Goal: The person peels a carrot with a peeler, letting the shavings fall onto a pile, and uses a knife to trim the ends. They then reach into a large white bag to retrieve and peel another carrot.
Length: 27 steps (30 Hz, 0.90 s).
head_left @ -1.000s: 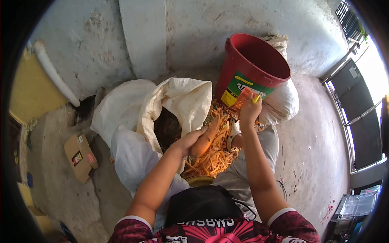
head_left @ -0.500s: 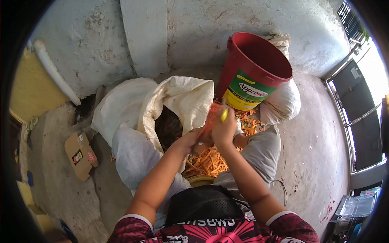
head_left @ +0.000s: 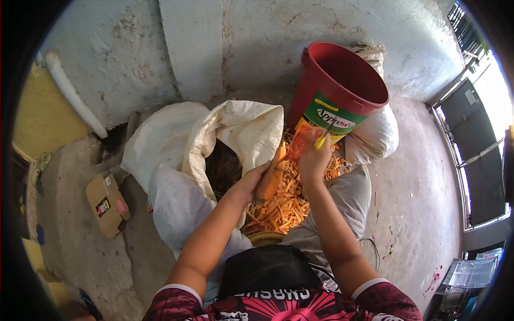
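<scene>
- Scuffed pale wall (head_left: pixel 118 59) ran across the back, grey floor (head_left: pixel 412 166) below it, and one pale pipe (head_left: pixel 75 96) leaned at the far left.
- Centre of the action: one carrot (head_left: pixel 273 175), held at a slant in the left hand (head_left: pixel 250 183), its upper end jutting past the fingers towards the bucket (head_left: pixel 334 109).
- That left hand was curled round the carrot's left side, low down, closed on it firmly; the carrot lay just to the right of the palm.
- Over on the other side, the right hand (head_left: pixel 315 163) gripped one tool (head_left: pixel 301 140), orange-red with a yellow part, blurred; its fingers were folded round it.
- Tool and carrot's upper end were right beside each other, and whether they touched, you couldn't tell.
- Carrot to right hand? Near, just to its left, with the tool between.
- Below both, peelings (head_left: pixel 278 211) in a heap, far too many to count, with one yellow rim (head_left: pixel 266 236) showing at the near edge.
- One red bucket, tilted, stood beyond the right hand.
- Sacks: one open (head_left: pixel 251 128) left of the heap, one white (head_left: pixel 152 131) beside that, and at least one more (head_left: pixel 380 136) behind the bucket.
- One flat cardboard piece (head_left: pixel 108 206) lay out left.
</scene>
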{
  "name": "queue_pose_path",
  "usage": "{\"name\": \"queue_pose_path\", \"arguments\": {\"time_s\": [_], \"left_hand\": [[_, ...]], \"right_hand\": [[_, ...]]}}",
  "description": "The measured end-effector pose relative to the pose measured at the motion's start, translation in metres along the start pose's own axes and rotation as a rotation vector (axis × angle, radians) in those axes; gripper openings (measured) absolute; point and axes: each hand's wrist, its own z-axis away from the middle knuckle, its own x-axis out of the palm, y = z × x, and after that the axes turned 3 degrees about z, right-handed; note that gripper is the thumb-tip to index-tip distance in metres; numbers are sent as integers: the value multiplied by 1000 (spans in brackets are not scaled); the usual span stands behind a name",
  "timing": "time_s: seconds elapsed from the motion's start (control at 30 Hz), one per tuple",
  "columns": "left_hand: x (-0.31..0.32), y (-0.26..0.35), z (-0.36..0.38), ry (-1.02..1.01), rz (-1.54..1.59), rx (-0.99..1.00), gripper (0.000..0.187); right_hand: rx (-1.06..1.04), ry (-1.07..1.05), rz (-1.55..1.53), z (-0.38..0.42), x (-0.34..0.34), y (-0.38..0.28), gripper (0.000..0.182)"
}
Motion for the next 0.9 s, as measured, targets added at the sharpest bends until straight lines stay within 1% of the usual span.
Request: {"name": "queue_pose_path", "arguments": {"time_s": [0.07,0.17,0.2,0.27,0.3,0.4,0.47,0.53,0.6,0.67,0.7,0.73,0.77,0.83,0.9], "left_hand": [[8,0,3,-15,85,2,34],[10,1,11,-122,26,21,29],[10,1,10,-86,16,49,28],[11,-1,7,-15,-4,106,26],[10,-2,7,-21,-16,104,27],[14,-1,12,-30,-32,109,28],[31,2,23,-25,-15,124,31],[22,2,16,-33,-120,45,35],[14,1,12,-57,-218,-5,39],[8,-4,14,-97,-315,-33,43],[9,-4,16,-158,-335,-54,45],[13,-5,19,-133,-310,-46,44],[18,-5,21,-109,-285,-38,43],[23,-4,21,-51,-203,-21,41],[27,-3,18,15,-88,-9,39]], "right_hand": [[-31,-96,-42,23,3,-10,15],[70,-149,-44,43,7,-19,18],[22,-158,-19,49,7,-18,17],[-75,-175,29,57,8,-15,23],[-80,-178,44,58,8,-16,29],[-97,-175,136,57,8,-18,29],[11,-142,163,50,9,-16,29],[105,-115,173,35,11,-5,28],[133,-14,262,15,12,21,22],[188,95,185,-18,5,37,19],[139,179,165,-34,2,57,19],[89,265,143,-44,-1,63,20],[107,273,129,-50,-5,67,20],[143,289,108,-55,-15,53,20],[17,224,51,-45,-12,60,20]]}}
